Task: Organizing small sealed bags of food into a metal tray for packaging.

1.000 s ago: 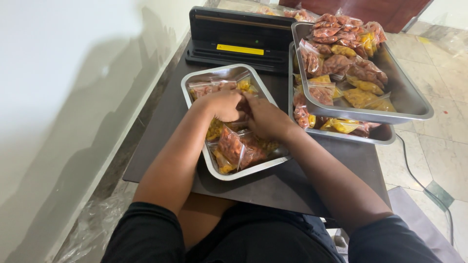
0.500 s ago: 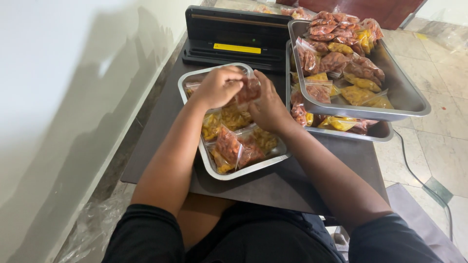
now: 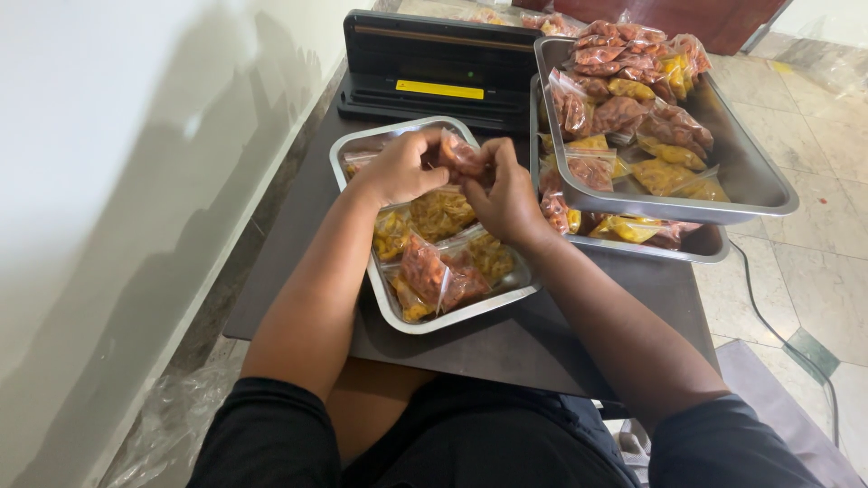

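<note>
Currently, your left hand [image 3: 398, 170] and right hand [image 3: 506, 194] both pinch one small clear bag of reddish snack [image 3: 461, 155], held above the near steel tray [image 3: 411, 316]. That tray holds only a few loose bags of yellow and red snacks [image 3: 443, 271], so judge its stock as nearly worked through. Behind it sits the black vacuum sealer [image 3: 434, 63]. To the right, two stacked steel trays [image 3: 759, 194] are heaped with filled bags [image 3: 633, 108].
</note>
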